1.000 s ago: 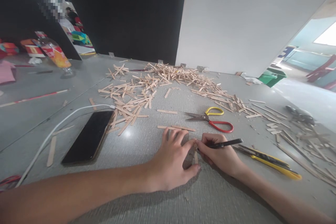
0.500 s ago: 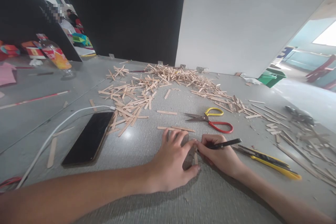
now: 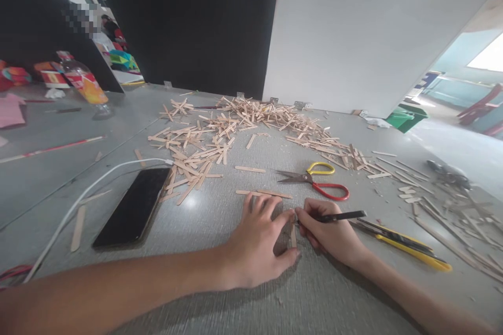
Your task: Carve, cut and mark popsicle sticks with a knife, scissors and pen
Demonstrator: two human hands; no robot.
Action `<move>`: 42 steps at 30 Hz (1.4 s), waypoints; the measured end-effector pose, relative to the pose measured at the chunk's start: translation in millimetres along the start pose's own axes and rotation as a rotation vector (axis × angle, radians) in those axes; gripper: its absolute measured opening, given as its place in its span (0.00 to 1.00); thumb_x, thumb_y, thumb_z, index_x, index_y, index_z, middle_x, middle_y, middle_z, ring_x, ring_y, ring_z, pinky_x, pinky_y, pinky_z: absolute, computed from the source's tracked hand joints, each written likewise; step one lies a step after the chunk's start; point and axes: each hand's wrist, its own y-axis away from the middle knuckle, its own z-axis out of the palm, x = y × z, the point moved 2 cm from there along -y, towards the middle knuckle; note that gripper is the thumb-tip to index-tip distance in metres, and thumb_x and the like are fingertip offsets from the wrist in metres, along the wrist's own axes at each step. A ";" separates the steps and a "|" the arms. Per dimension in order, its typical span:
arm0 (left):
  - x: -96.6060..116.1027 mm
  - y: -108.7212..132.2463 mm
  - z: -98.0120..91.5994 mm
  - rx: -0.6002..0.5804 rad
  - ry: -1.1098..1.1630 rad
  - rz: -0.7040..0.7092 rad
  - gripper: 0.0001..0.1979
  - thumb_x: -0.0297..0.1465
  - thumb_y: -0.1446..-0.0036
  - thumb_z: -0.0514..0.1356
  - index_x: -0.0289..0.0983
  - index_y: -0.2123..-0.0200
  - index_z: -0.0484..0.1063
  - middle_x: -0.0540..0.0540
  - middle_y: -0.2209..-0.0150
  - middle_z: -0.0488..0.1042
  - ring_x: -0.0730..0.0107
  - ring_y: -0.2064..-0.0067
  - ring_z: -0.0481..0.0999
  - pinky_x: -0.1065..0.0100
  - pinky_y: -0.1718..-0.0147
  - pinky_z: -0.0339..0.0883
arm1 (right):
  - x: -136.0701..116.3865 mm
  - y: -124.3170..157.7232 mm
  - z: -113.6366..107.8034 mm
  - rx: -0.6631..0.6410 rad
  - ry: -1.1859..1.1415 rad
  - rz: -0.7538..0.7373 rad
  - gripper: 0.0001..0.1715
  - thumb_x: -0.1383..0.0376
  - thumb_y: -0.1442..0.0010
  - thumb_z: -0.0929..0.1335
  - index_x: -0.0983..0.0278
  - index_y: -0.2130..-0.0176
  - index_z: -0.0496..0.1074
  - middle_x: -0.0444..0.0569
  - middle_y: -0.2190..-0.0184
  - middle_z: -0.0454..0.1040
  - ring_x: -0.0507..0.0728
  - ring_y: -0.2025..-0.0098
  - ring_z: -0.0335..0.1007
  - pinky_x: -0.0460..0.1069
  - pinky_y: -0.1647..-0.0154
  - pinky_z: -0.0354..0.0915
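My left hand [image 3: 257, 238] rests on the table with its fingers spread. Its index finger and thumb hold the two ends of a short wooden craft stick [image 3: 293, 236] against the surface. Closed in a writing grip, my right hand [image 3: 328, 227] has a black pen [image 3: 343, 216] whose tip is hidden near the stick's upper end. Two overlapping craft sticks [image 3: 271, 194] lie just beyond my left fingertips. Behind my right hand are scissors [image 3: 308, 177] with one yellow and one red handle. A yellow and black cutter [image 3: 412, 246] lies to the right.
A large heap of craft sticks [image 3: 267, 111] spreads across the back of the table. On the left lie a phone [image 3: 131, 209] and a white cable [image 3: 84, 188], with a plastic bottle [image 3: 84, 84] farther back. Cut stick pieces [image 3: 444, 220] are scattered at right.
My right hand and the pen have shifted slightly to the right. My left hand keeps its place on the craft stick.
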 end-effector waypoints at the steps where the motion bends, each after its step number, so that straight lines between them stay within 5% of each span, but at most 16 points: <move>1: 0.0 -0.3 0.0 -0.001 0.001 -0.003 0.31 0.46 0.40 0.64 0.40 0.37 0.69 0.35 0.35 0.64 0.40 0.32 0.58 0.32 0.33 0.44 | 0.9 0.3 -0.1 -0.001 0.001 0.003 0.23 0.56 0.34 0.67 0.61 0.77 0.66 0.38 0.90 0.64 0.46 0.91 0.53 0.41 0.90 0.48; 42: 1.1 -1.2 -1.6 0.072 0.059 0.017 0.35 0.42 0.43 0.68 0.37 0.37 0.62 0.38 0.38 0.69 0.43 0.36 0.63 0.39 0.34 0.48 | 2.7 -0.7 -0.1 -0.004 0.024 -0.082 0.26 0.55 0.34 0.68 0.61 0.79 0.62 0.38 0.88 0.63 0.48 0.87 0.54 0.43 0.85 0.49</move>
